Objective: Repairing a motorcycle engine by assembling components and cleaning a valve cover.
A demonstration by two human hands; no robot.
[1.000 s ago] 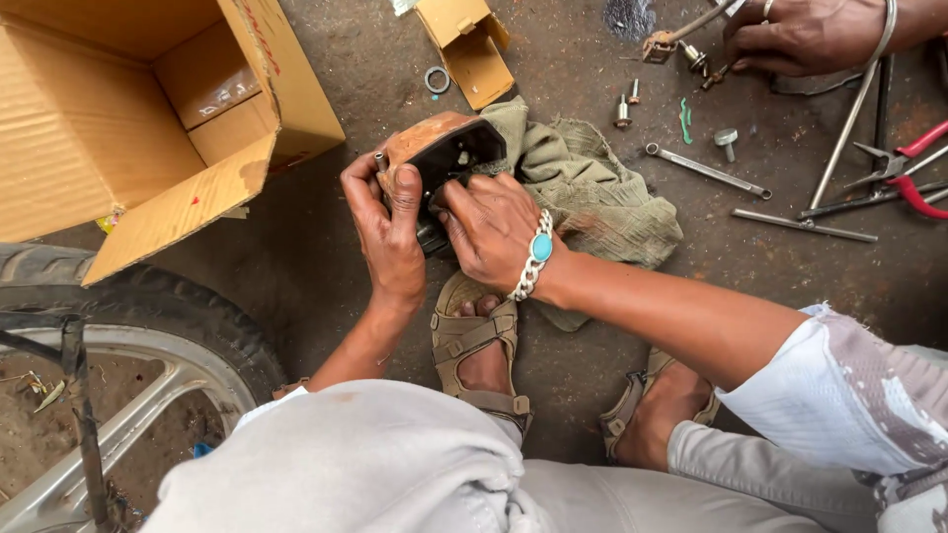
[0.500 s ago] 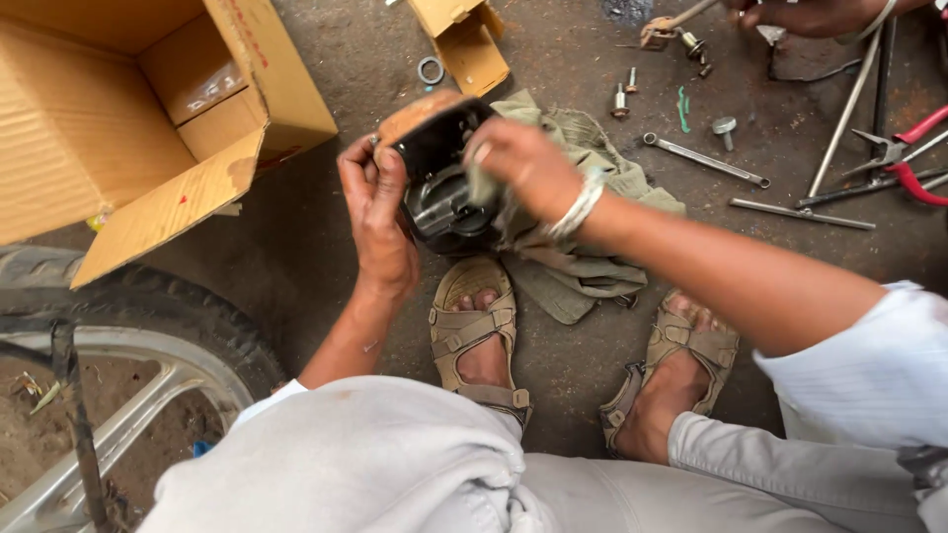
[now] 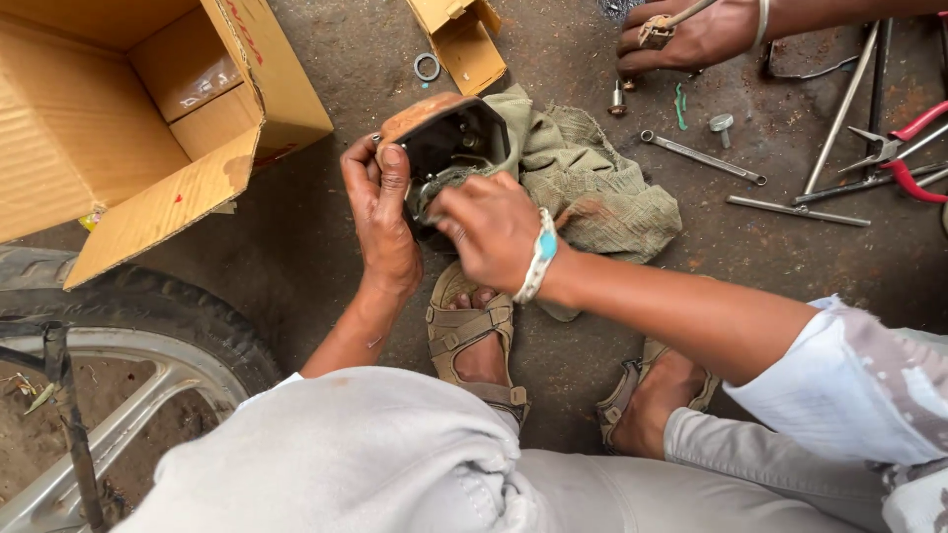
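bracelet (image 3: pixel 538 259): silver, turquoise stone | sandals (image 3: pixel 474 336): tan | trousers (image 3: pixel 415 464): grey

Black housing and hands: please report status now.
Left hand grips black housing. Right hand at its opening, with olive rag. Nothing blocking.

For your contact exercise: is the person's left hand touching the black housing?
Touching. The head view shows the left hand wrapped around the black housing's edge, thumb on its rim.
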